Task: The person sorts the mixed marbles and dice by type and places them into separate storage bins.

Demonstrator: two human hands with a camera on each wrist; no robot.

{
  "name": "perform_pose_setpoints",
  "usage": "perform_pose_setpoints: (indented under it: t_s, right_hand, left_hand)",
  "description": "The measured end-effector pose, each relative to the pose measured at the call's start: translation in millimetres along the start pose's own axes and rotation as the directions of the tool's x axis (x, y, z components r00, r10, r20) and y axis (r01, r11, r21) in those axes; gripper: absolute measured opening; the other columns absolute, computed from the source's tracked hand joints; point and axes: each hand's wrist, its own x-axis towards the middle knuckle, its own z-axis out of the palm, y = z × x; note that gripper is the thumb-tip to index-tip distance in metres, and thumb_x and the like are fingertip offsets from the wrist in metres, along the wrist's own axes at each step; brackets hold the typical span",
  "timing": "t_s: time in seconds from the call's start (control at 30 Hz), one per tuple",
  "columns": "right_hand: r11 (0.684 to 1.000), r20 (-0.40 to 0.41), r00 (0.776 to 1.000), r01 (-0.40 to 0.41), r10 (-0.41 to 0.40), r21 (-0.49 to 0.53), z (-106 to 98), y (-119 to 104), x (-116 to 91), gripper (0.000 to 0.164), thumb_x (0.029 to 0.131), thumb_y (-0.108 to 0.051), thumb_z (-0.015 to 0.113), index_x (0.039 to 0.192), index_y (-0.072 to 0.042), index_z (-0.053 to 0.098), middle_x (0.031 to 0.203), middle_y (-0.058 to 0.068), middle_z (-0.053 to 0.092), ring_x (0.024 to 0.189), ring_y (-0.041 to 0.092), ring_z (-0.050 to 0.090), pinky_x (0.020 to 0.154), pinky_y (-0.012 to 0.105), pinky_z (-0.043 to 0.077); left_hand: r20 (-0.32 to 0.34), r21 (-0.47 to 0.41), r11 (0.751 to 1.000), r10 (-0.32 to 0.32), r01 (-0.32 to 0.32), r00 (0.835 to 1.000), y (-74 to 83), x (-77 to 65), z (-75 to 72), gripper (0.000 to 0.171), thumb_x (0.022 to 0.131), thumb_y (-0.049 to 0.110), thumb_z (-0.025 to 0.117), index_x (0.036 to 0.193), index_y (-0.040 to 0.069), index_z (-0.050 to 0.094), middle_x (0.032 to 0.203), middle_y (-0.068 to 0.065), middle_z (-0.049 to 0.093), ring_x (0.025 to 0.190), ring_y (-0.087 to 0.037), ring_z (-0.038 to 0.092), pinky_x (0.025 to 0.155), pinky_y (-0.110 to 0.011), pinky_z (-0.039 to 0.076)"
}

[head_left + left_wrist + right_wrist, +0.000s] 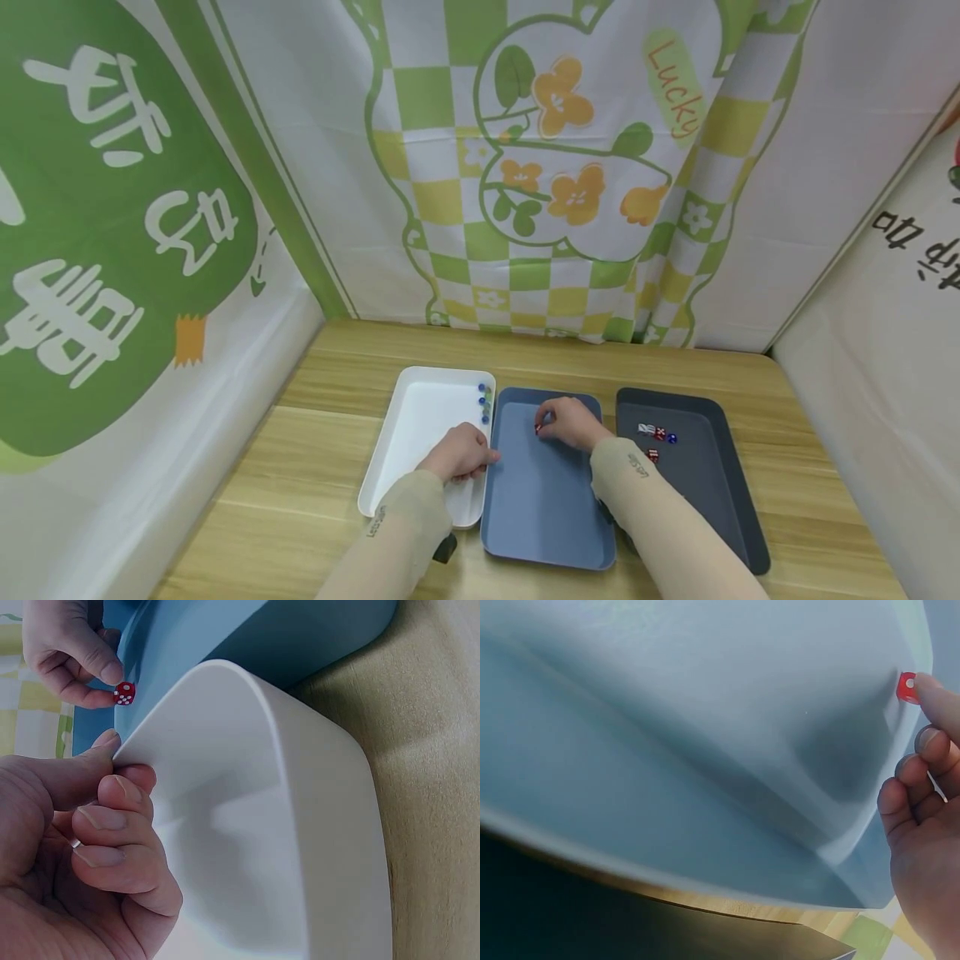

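In the head view my right hand point(572, 423) is over the upper part of the blue tray point(547, 508). Between its thumb and finger it pinches a red die point(124, 693) with white dots, also seen in the right wrist view. My left hand point(459, 452) is at the right side of the white tray point(420, 417). Its thumb and curled fingers pinch that tray's rim, as the left wrist view shows. Blue and greenish marbles point(484, 402) lie along the white tray's right wall, beyond the left hand.
To the right stands a dark grey tray point(708, 492), partly behind the right forearm. It holds several dice point(660, 433) in red, white and blue. The trays stand side by side on a wooden table point(292, 467). Printed curtains point(420, 208) hang behind and at both sides.
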Motion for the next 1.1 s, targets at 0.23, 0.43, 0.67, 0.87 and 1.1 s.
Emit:
perform_pose_setpoints:
  t_s: [0.23,0.43,0.67,0.87,1.1]
  right_hand:
    - [1.000,0.011,1.000,0.002,-0.002,-0.012,2.1,0.2,-0.9,0.010,0.088,-0.010,0.080,0.096,-0.014,0.075,0.077,-0.002,0.060,0.068,0.014,0.051,0.063,0.030,0.042]
    - [0.999,0.014,1.000,0.002,-0.002,-0.036,3.6,0.3,-1.1,0.011,0.087,-0.010,0.081,0.096,-0.013,0.075,0.080,-0.002,0.062,0.070,0.014,0.052,0.065,0.031,0.043]
    - [0.999,0.022,1.000,-0.010,0.011,-0.046,3.1,-0.8,-1.1,0.013,0.087,-0.010,0.080,0.099,-0.012,0.074,0.083,-0.002,0.063,0.071,0.014,0.053,0.066,0.031,0.044]
    - [0.999,0.028,1.000,-0.011,0.012,-0.035,1.0,-1.9,-2.9,0.012,0.087,-0.009,0.080,0.098,-0.012,0.075,0.081,-0.002,0.062,0.071,0.014,0.053,0.066,0.031,0.044]
    - [0.998,0.028,0.998,0.056,-0.055,-0.009,-8.7,2.1,-7.2,0.012,0.089,-0.010,0.078,0.101,-0.011,0.075,0.081,-0.003,0.064,0.068,0.012,0.053,0.064,0.030,0.045]
  left_hand:
    - [0.002,0.003,1.000,0.000,0.000,1.000,-0.8,0.5,0.1,0.037,0.095,0.024,0.074,0.063,0.012,0.058,0.052,0.000,0.051,0.046,-0.013,0.042,0.044,-0.027,0.033]
    - [-0.003,0.001,1.000,0.008,-0.008,1.000,-1.9,0.9,0.3,0.039,0.095,0.023,0.074,0.062,0.012,0.057,0.051,0.000,0.050,0.045,-0.013,0.041,0.043,-0.026,0.033]
    - [0.001,0.004,1.000,0.011,-0.011,1.000,0.4,-1.2,-1.1,0.038,0.095,0.023,0.073,0.063,0.012,0.057,0.053,-0.001,0.051,0.046,-0.014,0.042,0.044,-0.027,0.034]
    - [-0.005,0.009,1.000,0.021,-0.021,1.000,0.8,-2.1,-1.3,0.038,0.095,0.023,0.073,0.062,0.012,0.057,0.052,0.000,0.050,0.046,-0.014,0.041,0.044,-0.027,0.033]
    - [-0.004,0.000,1.000,0.025,-0.025,1.000,-1.8,-0.2,-0.1,0.038,0.095,0.023,0.073,0.063,0.012,0.058,0.051,0.001,0.050,0.045,-0.013,0.040,0.043,-0.027,0.032]
